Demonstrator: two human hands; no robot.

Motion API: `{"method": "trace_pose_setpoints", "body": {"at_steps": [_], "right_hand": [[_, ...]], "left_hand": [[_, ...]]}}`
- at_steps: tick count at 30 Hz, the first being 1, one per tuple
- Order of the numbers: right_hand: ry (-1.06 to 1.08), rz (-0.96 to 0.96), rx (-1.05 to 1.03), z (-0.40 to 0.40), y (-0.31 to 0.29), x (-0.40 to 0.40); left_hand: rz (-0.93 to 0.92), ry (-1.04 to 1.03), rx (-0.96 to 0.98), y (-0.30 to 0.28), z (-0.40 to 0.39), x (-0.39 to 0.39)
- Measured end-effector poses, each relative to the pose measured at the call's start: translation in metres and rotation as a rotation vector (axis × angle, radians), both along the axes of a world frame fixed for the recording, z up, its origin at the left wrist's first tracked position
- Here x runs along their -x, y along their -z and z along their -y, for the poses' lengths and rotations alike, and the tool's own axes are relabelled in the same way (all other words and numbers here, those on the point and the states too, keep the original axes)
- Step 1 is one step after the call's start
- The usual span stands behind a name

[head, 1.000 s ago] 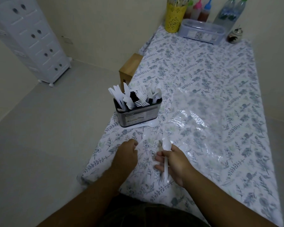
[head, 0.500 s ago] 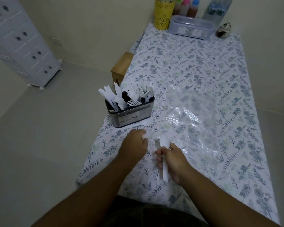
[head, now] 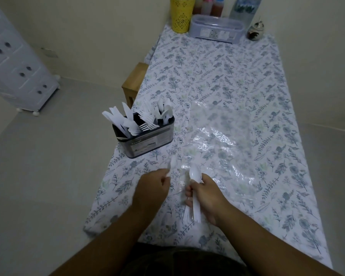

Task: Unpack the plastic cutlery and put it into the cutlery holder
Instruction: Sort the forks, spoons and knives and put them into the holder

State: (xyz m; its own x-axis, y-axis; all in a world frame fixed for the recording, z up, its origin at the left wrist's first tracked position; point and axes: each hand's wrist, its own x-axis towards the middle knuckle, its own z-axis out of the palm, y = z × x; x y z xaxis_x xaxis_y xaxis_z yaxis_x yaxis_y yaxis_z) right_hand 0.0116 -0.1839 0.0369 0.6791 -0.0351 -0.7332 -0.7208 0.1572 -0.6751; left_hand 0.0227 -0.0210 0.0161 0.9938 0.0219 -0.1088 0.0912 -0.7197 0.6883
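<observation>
Right hand [head: 206, 198] grips spoons [head: 194, 177] near worktop's [head: 247, 80] front edge. Left hand [head: 152, 188] pinches one spoon [head: 172, 165]. Holder [head: 147, 139] at left edge.

Cutlery holder [head: 145, 136] on table [head: 237, 80], left of wrapper [head: 221, 144].

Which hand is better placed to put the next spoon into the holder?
Probably the left hand: it pinches one white plastic spoon, nearest the dark metal cutlery holder. The right hand grips several spoons.

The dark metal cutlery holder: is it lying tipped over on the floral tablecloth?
No, the dark metal cutlery holder stands upright on the floral tablecloth, white plastic cutlery sticking up from it.
</observation>
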Motion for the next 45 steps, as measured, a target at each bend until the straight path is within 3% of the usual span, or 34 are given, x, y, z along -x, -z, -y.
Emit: {"method": "trace_pose_setpoints", "body": {"at_steps": [3, 11, 21, 26, 30, 33, 38, 45], "right_hand": [[0.016, -0.012, -0.053, -0.005, 0.001, -0.003], [0.195, -0.078, -0.26, 0.009, -0.002, 0.001], [0.123, -0.068, -0.061, 0.031, 0.009, 0.009], [0.15, -0.071, 0.118, 0.046, 0.016, 0.013], [0.128, -0.077, 0.191, 0.055, 0.019, 0.017], [0.072, -0.06, 0.232, 0.059, 0.021, 0.017], [0.046, -0.049, 0.246, 0.067, 0.024, 0.015], [-0.07, 0.031, 0.18, 0.062, 0.019, 0.012]], "left_hand": [[0.008, 0.066, 0.075, -0.01, 0.023, 0.01], [0.079, 0.292, 0.017, 0.0, 0.046, 0.019], [0.088, 0.439, -0.016, 0.0, 0.07, 0.024], [-0.027, 0.193, 0.017, 0.012, 0.065, 0.023], [-0.186, 0.201, -0.133, 0.024, 0.068, 0.025], [-0.202, 0.174, -0.137, 0.023, 0.076, 0.025], [-0.181, 0.047, 0.016, 0.019, 0.073, 0.032], [-0.172, 0.018, 0.262, 0.009, 0.088, 0.038]]}}
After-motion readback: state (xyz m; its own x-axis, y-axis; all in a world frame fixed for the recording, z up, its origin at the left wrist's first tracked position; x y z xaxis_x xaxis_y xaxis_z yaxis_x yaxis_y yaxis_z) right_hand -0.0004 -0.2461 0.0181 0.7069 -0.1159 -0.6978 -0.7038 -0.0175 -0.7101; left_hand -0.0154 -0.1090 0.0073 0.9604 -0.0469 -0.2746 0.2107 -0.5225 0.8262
